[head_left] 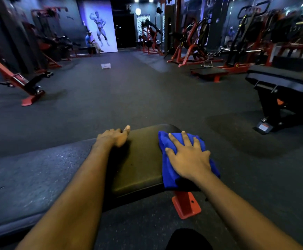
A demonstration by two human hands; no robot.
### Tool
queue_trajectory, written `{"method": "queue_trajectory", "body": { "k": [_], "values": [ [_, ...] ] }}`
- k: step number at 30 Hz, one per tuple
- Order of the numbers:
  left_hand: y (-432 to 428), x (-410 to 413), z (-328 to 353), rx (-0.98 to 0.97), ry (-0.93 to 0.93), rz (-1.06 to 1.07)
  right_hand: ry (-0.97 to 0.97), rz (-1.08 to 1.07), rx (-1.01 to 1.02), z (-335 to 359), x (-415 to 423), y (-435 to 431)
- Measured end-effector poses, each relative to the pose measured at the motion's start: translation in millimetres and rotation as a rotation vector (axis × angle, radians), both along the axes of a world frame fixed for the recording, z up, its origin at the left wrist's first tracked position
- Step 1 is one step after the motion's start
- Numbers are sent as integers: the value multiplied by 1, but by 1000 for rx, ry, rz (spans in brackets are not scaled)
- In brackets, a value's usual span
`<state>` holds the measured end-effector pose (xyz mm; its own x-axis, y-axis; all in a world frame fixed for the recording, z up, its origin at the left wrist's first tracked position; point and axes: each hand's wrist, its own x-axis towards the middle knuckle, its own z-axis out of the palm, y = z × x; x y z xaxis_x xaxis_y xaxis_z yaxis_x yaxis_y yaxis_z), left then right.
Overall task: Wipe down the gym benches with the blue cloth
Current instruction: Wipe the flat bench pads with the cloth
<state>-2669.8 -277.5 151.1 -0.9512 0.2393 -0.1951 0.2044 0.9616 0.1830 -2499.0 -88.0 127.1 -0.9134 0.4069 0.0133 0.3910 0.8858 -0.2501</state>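
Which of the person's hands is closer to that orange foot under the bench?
Right. The right hand presses the blue cloth on the bench pad just above the orange foot; the left hand holds the pad's opposite edge.

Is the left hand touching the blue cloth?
Apart. The head view shows the left hand at the left edge of the pad, with bare black padding between it and the cloth under the right hand.
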Motion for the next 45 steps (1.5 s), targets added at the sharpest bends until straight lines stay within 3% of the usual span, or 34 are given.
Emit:
{"method": "queue_trajectory", "body": {
  "k": [8, 14, 20, 27, 34, 39, 45],
  "values": [
    [-2, 3, 1, -10, 22, 0, -112, -5, -55, 18, -52, 10],
    [1, 0, 0, -10, 20, -9, -30, 30, 12, -1, -10, 12],
    [-7, -6, -1, 43, -24, -21, -149, -10, -62, 19, -63, 10],
    [-7, -3, -1, 40, -11, -45, -91, -1, 2, 5, -29, 11],
    [-9, -6, 0, 32, -23, -44, -141, -45, -164, 18, -109, 36],
    [-11, -3, 2, 47, -27, -53, -133, 82, -121, 9, -95, 46],
    [-15, 1, 2, 74, -7, -48, -139, 23, -113, 16, -132, 43]
  ]
}}
